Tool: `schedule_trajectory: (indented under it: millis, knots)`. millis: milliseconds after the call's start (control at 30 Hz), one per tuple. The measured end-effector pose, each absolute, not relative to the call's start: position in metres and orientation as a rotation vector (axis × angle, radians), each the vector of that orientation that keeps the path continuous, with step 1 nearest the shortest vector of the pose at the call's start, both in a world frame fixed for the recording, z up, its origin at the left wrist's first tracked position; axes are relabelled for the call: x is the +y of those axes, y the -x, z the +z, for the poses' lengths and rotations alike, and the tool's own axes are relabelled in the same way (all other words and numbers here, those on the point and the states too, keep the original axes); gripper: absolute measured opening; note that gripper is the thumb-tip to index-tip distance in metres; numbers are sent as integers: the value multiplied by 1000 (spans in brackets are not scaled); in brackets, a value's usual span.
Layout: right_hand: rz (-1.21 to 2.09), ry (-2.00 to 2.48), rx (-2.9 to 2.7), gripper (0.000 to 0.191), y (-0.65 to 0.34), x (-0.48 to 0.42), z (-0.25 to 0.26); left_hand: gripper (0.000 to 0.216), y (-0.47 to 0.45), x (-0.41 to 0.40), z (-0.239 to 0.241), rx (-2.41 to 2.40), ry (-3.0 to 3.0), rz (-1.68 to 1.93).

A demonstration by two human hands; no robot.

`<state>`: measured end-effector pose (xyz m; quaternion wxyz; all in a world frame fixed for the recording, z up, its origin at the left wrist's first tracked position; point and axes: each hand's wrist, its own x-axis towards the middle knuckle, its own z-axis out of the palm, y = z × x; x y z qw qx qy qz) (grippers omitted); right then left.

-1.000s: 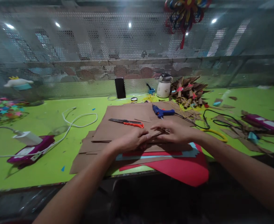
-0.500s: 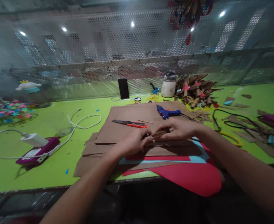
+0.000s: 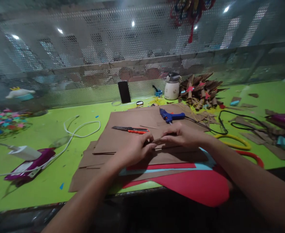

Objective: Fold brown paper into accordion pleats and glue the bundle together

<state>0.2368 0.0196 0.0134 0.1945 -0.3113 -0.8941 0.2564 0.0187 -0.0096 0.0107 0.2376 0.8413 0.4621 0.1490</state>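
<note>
Narrow brown cardboard piece point(image 3: 158, 140) pinched between left hand point(image 3: 137, 148) and right hand point(image 3: 183, 135)

Its ends partly covered by fingers, it slants over the near half of the stack of broad, flat brown cardboard sheets point(image 3: 112, 137).

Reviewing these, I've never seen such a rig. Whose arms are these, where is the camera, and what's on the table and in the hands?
There is no machine: these are someone's bare left hand and right hand. Every picture comes from one head-worn camera, looking forward and down. On the green table lie brown cardboard sheets, with a cutter and a blue glue gun on top. Red paper sticks out at the near edge; a bottle stands farther back. Both hands hold a small brown piece, its shape partly hidden.
</note>
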Motion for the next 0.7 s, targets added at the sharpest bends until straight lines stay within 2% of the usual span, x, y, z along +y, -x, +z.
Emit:
schedule_trajectory:
  millis: [167, 300, 467, 567, 700]
  knots:
    - [586, 890, -2535, 32, -241, 21, 16, 22, -13, -11, 18, 1165, -1934, 321]
    - [634, 899, -2582, 35, -241, 20, 16, 23, -10, -12, 23, 1207, -2228, 330]
    - [666, 698, -2633, 25, -232, 14, 14, 23, -13, -9, 17, 1172, -2529, 260]
    - [580, 657, -2668, 27, -225, 9, 12, 22, -15, -7, 8, 1175, -2702, 278]
    - [356, 857, -2729, 26, -223, 5, 11, 24, -15, -8, 1, 1243, -2799, 201]
